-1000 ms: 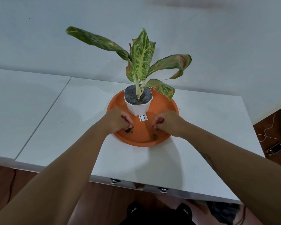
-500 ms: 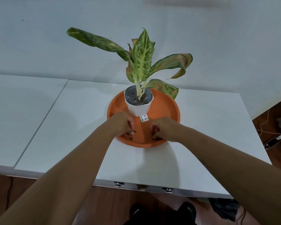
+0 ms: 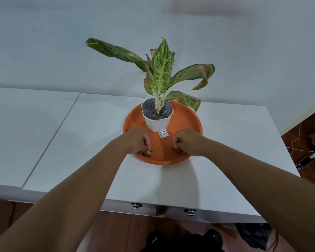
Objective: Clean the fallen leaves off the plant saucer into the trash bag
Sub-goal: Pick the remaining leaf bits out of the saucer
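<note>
An orange plant saucer sits on the white table and carries a white pot with a green speckled plant. Both of my hands reach into the saucer's near part. My left hand is curled, its fingertips pinched on a dark fallen leaf bit by the near-left rim. My right hand is curled too, fingertips closed on another small leaf bit at the near right. A dark trash bag lies on the floor under the table's right corner, partly hidden.
The white table ends at a near edge with two metal clamps. A second table top adjoins on the left. A phone and a white cable lie on the wooden floor to the right.
Both hands slid a little toward the saucer's near rim, and their fingers closed down on the leaf bits. The two bits that lay exposed are mostly covered by fingertips.
</note>
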